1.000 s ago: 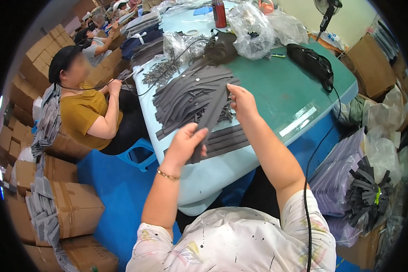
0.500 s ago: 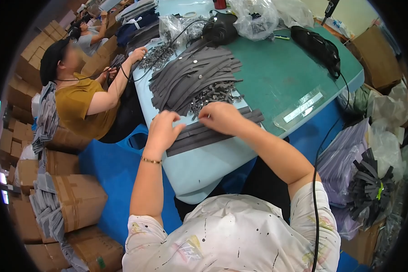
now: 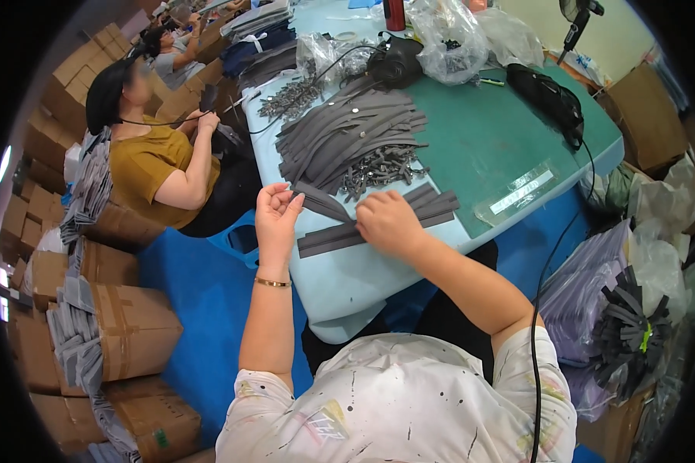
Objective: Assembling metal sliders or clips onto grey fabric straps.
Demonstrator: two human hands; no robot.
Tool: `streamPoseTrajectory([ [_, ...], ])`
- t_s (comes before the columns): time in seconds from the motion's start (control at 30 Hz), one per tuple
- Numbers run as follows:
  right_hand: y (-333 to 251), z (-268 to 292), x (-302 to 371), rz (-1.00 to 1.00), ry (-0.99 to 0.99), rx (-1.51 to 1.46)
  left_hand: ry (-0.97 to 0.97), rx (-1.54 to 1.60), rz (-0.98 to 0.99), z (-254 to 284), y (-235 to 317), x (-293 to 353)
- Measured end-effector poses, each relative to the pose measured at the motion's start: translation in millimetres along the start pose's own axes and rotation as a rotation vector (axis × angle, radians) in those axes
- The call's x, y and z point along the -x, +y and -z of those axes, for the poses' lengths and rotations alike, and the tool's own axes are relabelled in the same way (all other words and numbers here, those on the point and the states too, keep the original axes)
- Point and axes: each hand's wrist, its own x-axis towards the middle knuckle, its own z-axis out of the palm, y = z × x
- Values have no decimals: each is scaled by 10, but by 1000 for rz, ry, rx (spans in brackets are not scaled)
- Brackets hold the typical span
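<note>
My left hand (image 3: 276, 220) is closed in a pinch at the left end of a grey zipper strip (image 3: 322, 202), which slants down toward my right hand. My right hand (image 3: 390, 222) is closed over the other part of that strip, its fingertips partly hidden. Beneath and beside my hands, more flat grey zipper strips (image 3: 324, 241) lie across the table's near edge. Just beyond are a heap of small dark zipper sliders (image 3: 374, 170) and a wide fanned pile of grey zipper strips (image 3: 344, 127).
A light-blue table (image 3: 347, 282) carries a green mat (image 3: 471, 147), a black pouch (image 3: 547, 100), clear plastic bags (image 3: 448, 46) and a red cylinder (image 3: 394, 14). At left a co-worker in a mustard shirt (image 3: 150, 166) sits beside cardboard boxes (image 3: 135, 332). A black cable (image 3: 544, 285) hangs at right.
My left hand has pulled the strip's end up into view, and my right hand has come lower onto it. The co-worker's hand has drawn back from the table. The view has shifted slightly.
</note>
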Motion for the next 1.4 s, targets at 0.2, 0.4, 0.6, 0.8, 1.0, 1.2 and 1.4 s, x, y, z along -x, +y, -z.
streamPoseTrajectory([
  [0.2, -108, 313, -163, -307, 327, -498, -252, 187, 74, -303, 62, 145],
  [0.4, -99, 399, -6, -202, 239, -533, -325, 41, 165, -431, 132, 304],
  [0.6, -351, 187, 406, -440, 255, -621, -345, -869, -535, -579, 180, 681],
  [0.8, -261, 185, 376, -864, 99, -1213, -310, -519, -620, -733, 245, 763],
  [1.0, 399, 141, -158, -548, 238, -313, -157, 532, 134, -794, 227, 134],
  [1.2, 595, -206, -327, -340, -32, 65, -63, 428, 372, -892, -211, -320],
  [1.4, 638, -238, -302, -266, 158, 105, -114, 240, 370, -828, -411, -280],
])
